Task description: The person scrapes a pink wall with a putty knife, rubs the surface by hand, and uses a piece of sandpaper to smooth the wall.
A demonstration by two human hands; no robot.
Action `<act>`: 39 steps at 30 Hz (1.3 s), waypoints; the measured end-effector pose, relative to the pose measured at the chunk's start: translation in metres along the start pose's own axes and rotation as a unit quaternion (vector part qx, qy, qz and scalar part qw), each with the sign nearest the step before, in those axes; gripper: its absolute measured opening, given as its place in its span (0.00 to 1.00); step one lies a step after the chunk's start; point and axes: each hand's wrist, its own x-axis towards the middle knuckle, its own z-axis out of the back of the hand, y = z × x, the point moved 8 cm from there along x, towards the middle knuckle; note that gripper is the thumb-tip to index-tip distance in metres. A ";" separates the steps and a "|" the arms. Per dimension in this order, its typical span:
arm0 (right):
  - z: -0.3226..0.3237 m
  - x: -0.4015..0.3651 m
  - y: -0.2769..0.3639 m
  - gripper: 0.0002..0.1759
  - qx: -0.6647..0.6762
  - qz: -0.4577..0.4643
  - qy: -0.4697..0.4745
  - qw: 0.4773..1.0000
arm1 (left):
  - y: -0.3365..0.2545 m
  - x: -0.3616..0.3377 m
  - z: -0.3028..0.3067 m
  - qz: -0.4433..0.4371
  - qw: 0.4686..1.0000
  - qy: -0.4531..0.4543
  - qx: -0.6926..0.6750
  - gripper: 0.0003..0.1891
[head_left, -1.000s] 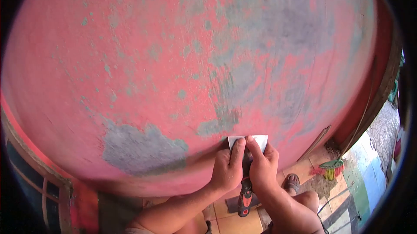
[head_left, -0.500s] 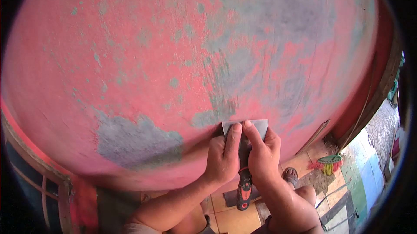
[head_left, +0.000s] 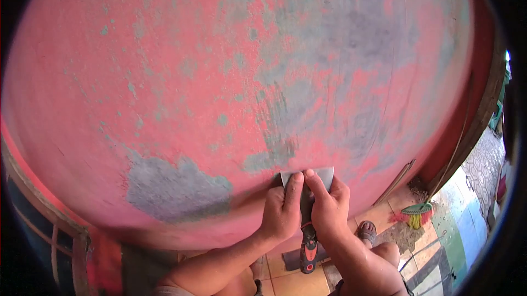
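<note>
A scraper with a wide flat metal blade (head_left: 324, 176) and a black and orange handle (head_left: 309, 255) is gripped between both hands, its blade edge against the wall (head_left: 208, 87). My left hand (head_left: 281, 212) is closed on the scraper's left side, thumb pointing up along the blade. My right hand (head_left: 331, 208) wraps the right side, its thumb laid beside the other one. Red paint on the wall is worn to grey and green patches. Just above the blade lies a small greenish patch (head_left: 269, 160); a larger bare grey patch (head_left: 175, 189) is to the left.
A broom with green, red and yellow parts (head_left: 417, 212) stands on the tiled floor (head_left: 291, 284) at the right. Thin strips (head_left: 396, 182) lean near the wall's lower right. A barred window frame (head_left: 55, 235) is at the lower left. A sandalled foot (head_left: 367, 231) rests below.
The wall's patches appear slightly lower in view. The scraper and both hands have also shifted down a little, with the grip unchanged.
</note>
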 end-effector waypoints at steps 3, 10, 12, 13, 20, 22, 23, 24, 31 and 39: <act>-0.002 -0.004 0.011 0.15 -0.022 0.005 0.005 1.000 | -0.007 -0.003 0.001 0.017 1.000 -0.012 -0.012 0.26; 0.004 -0.002 -0.003 0.15 -0.017 -0.015 0.006 1.000 | 0.021 -0.001 0.005 0.049 0.998 0.033 -0.012 0.24; 0.002 -0.007 -0.002 0.15 -0.002 -0.042 0.009 0.999 | 0.025 -0.009 0.003 0.074 0.997 0.024 -0.023 0.25; 0.003 -0.007 -0.006 0.14 -0.002 -0.004 0.003 1.000 | 0.017 -0.010 -0.001 0.059 0.998 0.009 -0.024 0.25; -0.007 0.001 0.018 0.15 -0.044 0.057 0.013 0.997 | -0.001 0.002 0.003 0.012 1.000 0.009 -0.005 0.27; -0.003 -0.003 0.011 0.15 -0.045 0.057 -0.007 0.997 | -0.011 0.004 0.003 -0.002 1.000 -0.009 -0.005 0.27; -0.003 -0.003 0.011 0.15 -0.044 0.064 -0.013 0.997 | 0.004 0.001 0.004 0.011 1.000 -0.003 -0.010 0.26; -0.003 -0.003 0.006 0.15 -0.038 0.052 -0.007 0.998 | 0.003 -0.003 0.002 0.010 1.000 0.004 -0.018 0.25; -0.009 0.000 0.027 0.13 -0.037 0.054 0.029 0.997 | 0.000 0.001 -0.002 0.035 0.997 -0.009 -0.064 0.22; -0.011 -0.005 0.018 0.15 -0.083 0.016 0.022 0.996 | 0.003 0.002 0.005 0.057 0.995 0.042 -0.071 0.23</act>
